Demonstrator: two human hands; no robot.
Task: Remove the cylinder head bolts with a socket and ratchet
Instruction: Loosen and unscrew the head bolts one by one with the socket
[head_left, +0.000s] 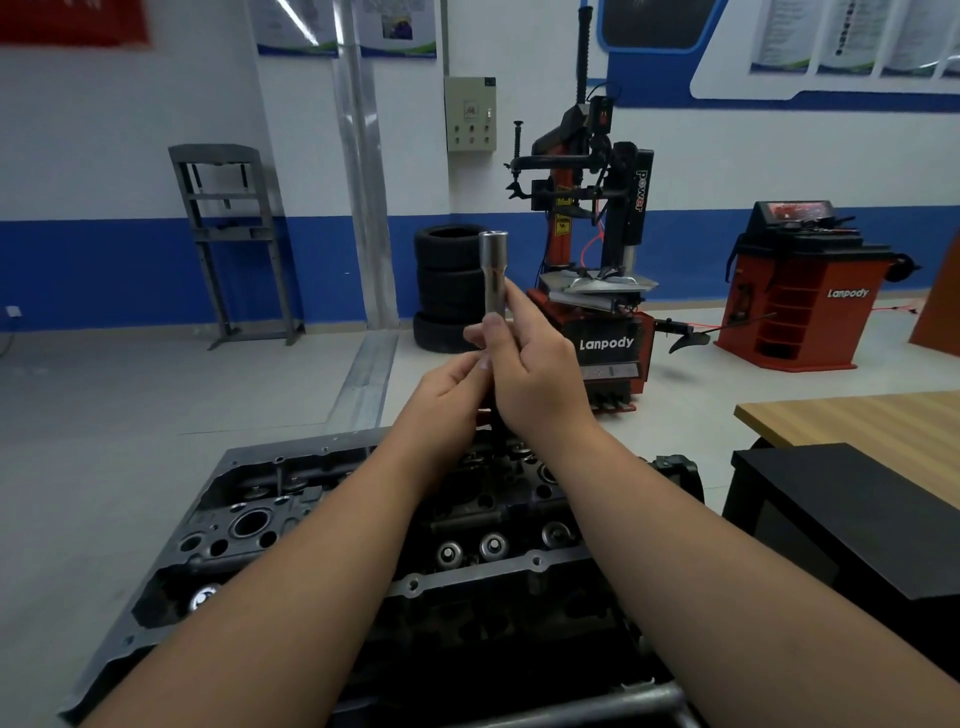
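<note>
Both hands meet on one tool, raised above the engine. Right hand (535, 364): fingers and thumb curled round the lower part of a long chrome socket (492, 270), which stands upright with its open end on top. Left hand (451, 387): fingertips pinched at the tool just beneath the right thumb. A dark shaft runs down from between the two hands toward the engine; whether it is the ratchet handle cannot be told, as the hands cover the join. Neither grip is loose: each is closed on the tool, with no fingers spread.

Directly below the forearms lies the cylinder head (322, 519), dark cast metal, with its top exposed. Round valve spring caps (493, 545) sit in a row along its near side, and a large round bore (252, 522) is seen toward its left end. The socket is well clear of the head and touches no bolt. A metal tube (597, 701) crosses the bottom edge of view in front of the engine.

To the right stands a black block (831, 514) against a wood-topped surface (862, 421). Further out on the floor are a red and black tyre changer (597, 249) marked Lanpody, a stack of tyres (449, 286) beside it, a red wheel balancer (802, 286) to the right, and a grey steel frame (234, 239) against the blue and white wall. A beige electrical box (470, 113) hangs on the wall above the tyres.
</note>
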